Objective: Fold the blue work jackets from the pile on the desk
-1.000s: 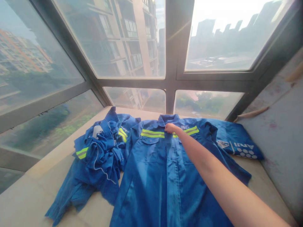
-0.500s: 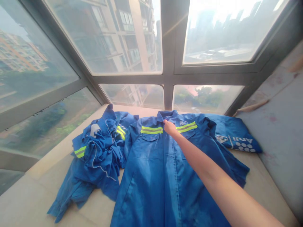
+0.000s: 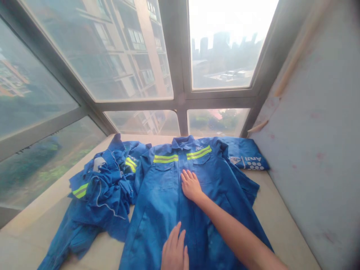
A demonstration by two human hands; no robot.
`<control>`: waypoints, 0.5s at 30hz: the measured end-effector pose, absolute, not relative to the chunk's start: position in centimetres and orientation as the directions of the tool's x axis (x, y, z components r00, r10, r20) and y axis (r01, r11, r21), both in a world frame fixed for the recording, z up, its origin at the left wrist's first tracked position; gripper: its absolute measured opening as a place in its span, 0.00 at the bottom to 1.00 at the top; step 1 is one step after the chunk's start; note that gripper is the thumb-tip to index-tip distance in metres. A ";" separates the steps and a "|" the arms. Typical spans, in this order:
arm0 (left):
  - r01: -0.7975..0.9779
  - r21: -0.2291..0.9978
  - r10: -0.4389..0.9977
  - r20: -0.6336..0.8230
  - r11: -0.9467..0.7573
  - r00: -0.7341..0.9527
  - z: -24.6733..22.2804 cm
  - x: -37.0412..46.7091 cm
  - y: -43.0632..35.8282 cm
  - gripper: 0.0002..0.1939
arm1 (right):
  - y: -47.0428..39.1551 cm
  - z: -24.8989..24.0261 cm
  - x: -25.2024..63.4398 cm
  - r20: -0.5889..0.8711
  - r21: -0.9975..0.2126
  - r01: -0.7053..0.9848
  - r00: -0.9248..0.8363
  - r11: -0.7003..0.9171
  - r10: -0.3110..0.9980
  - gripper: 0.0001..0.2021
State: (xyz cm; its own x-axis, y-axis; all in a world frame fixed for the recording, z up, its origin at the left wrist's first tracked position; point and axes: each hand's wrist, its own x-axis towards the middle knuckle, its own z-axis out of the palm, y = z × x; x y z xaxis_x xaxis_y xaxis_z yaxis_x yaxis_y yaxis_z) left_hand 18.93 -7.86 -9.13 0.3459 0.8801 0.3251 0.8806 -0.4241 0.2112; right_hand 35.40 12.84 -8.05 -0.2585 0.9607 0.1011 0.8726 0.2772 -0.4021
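Note:
A blue work jacket [image 3: 160, 202] with yellow-green reflective stripes is spread out front side up, its collar toward the window. My right hand [image 3: 191, 185] lies on its front placket below the chest stripe, fingers extended and holding nothing. Lower down, my left hand [image 3: 174, 249] is over the jacket's front near the bottom of the view, fingers stretched out. Whether the left palm presses on the cloth I cannot tell.
Left of the jacket is a crumpled heap of blue workwear [image 3: 104, 195] with a white cord. A folded blue item with white lettering [image 3: 247, 153] lies at the back right. Windows [image 3: 135, 123] border the pale ledge [image 3: 281, 221]; a wall [image 3: 317, 150] stands on the right.
My right hand has let go of the jacket near the collar and moved down the placket, now flat. My left hand has come into view at the bottom. The view has shifted right.

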 end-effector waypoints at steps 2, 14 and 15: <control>0.883 0.072 0.841 0.349 -0.465 0.414 -8.4 20.7 -5.6 0.26 | 13.2 -7.3 35.8 0.104 -0.468 0.836 -0.271 0.288 0.957 0.26; 0.902 -0.043 0.855 0.301 -0.430 0.423 -9.2 20.2 -2.7 0.29 | 4.9 -8.1 61.4 0.306 -0.591 0.753 0.542 -0.290 0.783 0.21; 0.903 -0.035 0.860 0.290 -0.428 0.420 -9.1 20.2 -2.7 0.29 | 4.3 -8.2 63.0 0.250 -0.551 0.755 0.557 -0.356 0.792 0.22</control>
